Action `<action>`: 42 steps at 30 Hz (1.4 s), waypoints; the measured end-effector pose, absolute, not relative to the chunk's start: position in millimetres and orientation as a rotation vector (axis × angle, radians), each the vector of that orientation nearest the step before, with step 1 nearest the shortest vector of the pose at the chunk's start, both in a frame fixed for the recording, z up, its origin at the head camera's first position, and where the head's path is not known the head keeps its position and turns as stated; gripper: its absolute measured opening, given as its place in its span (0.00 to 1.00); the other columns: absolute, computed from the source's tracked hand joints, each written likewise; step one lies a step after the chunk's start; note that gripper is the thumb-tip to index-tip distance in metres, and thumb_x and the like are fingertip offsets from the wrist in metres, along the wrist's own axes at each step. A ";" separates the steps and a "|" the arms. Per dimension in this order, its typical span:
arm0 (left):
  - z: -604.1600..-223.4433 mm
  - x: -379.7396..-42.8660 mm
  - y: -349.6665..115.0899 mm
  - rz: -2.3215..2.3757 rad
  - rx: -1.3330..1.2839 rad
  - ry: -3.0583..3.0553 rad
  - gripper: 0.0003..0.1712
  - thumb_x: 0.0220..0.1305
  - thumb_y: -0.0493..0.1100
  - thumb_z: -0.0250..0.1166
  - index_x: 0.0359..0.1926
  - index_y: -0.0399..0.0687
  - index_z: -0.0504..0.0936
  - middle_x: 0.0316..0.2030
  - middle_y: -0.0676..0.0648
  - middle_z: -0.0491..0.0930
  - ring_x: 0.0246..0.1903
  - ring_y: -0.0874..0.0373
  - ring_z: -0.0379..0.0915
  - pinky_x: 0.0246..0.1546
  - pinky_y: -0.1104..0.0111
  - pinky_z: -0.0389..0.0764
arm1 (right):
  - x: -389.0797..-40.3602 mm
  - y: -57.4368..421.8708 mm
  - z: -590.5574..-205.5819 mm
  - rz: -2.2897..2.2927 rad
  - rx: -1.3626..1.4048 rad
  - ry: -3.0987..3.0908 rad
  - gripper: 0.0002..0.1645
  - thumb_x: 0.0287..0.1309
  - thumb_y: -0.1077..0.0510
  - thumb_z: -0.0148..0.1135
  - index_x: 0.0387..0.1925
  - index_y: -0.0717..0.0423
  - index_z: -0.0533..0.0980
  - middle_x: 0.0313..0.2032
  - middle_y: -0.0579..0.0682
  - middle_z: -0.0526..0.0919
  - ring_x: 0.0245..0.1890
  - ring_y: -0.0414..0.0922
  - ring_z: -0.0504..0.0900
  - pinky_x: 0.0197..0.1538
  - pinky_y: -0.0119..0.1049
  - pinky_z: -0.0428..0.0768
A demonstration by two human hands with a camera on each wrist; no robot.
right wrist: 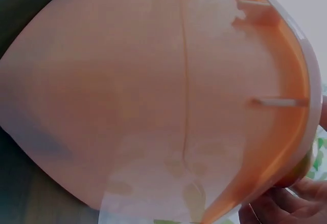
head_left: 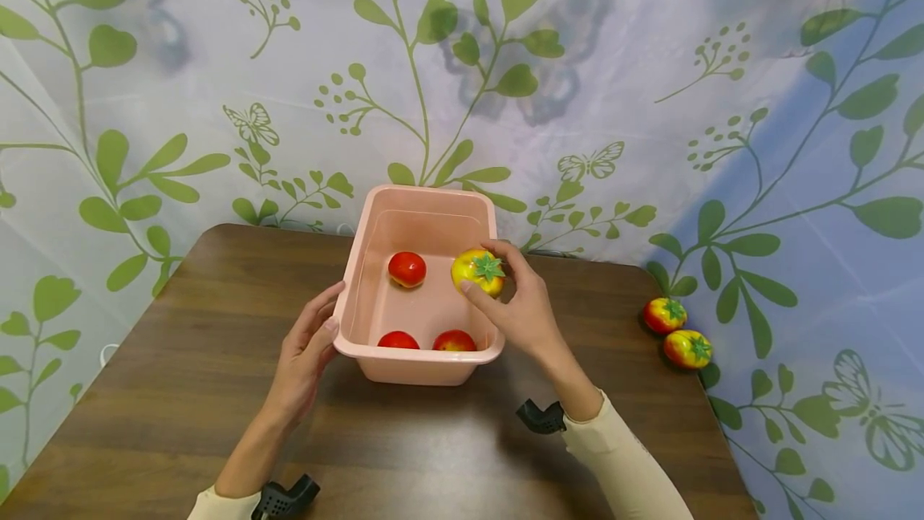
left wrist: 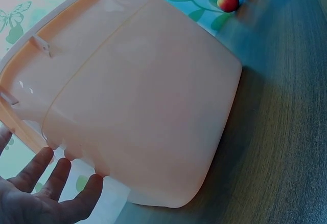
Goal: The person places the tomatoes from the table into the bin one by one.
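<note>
A pink plastic tub (head_left: 419,371) stands on the table with three red tomatoes inside, one of them a tomato (head_left: 407,270) near the far end. Over the right side of the tub, my right hand (head_left: 523,303) pinches a yellow-red tomato (head_left: 472,267) with a green leafy top between thumb and fingers. In the right wrist view the tub wall hides most of that tomato. My left hand (head_left: 306,351) is at the tub's left rim, and its nearly straight fingers (left wrist: 56,178) touch the outer wall in the left wrist view.
Two more yellow-red tomatoes, a farther tomato (head_left: 664,315) and a nearer tomato (head_left: 688,349), sit at the right edge of the brown wooden table (head_left: 404,456). A leaf-patterned cloth (head_left: 289,103) hangs behind the table and along its right side.
</note>
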State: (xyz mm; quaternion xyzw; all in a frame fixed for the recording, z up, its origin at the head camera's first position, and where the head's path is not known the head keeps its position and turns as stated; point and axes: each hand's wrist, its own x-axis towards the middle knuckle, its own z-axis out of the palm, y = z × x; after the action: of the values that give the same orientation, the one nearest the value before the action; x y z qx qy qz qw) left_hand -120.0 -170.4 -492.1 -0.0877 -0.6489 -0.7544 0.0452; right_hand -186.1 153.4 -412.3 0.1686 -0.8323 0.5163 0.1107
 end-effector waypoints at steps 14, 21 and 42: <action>-491.1 -119.4 -170.1 -2.295 -0.260 -2.005 0.29 0.87 0.40 0.48 0.83 0.50 0.62 0.75 0.46 0.70 0.70 0.58 0.75 0.61 0.70 0.85 | -188.1 161.9 -418.3 1.508 0.500 -2.407 0.33 0.65 0.48 0.77 0.69 0.38 0.76 0.65 0.42 0.85 0.66 0.46 0.85 0.76 0.57 0.73; -491.9 -119.7 -169.8 -2.290 -0.257 -2.010 0.29 0.86 0.40 0.48 0.83 0.50 0.62 0.75 0.47 0.70 0.69 0.58 0.75 0.61 0.70 0.85 | -190.1 168.4 -422.7 1.518 0.495 -2.406 0.32 0.66 0.49 0.76 0.69 0.41 0.77 0.65 0.46 0.85 0.66 0.48 0.85 0.77 0.57 0.73; -490.0 -119.7 -169.4 -2.294 -0.235 -2.017 0.29 0.86 0.41 0.49 0.83 0.51 0.63 0.74 0.46 0.71 0.67 0.61 0.76 0.60 0.70 0.85 | -187.5 241.5 -442.0 1.483 0.219 -2.396 0.31 0.69 0.51 0.74 0.69 0.45 0.76 0.66 0.49 0.83 0.67 0.52 0.84 0.77 0.58 0.74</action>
State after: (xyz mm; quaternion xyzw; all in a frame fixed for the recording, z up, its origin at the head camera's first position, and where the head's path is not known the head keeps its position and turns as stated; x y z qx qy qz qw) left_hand -119.7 -169.4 -490.0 -0.0767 -0.6578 -0.7483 0.0391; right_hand -187.5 241.5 -442.0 0.0764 -0.8373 0.5183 0.1568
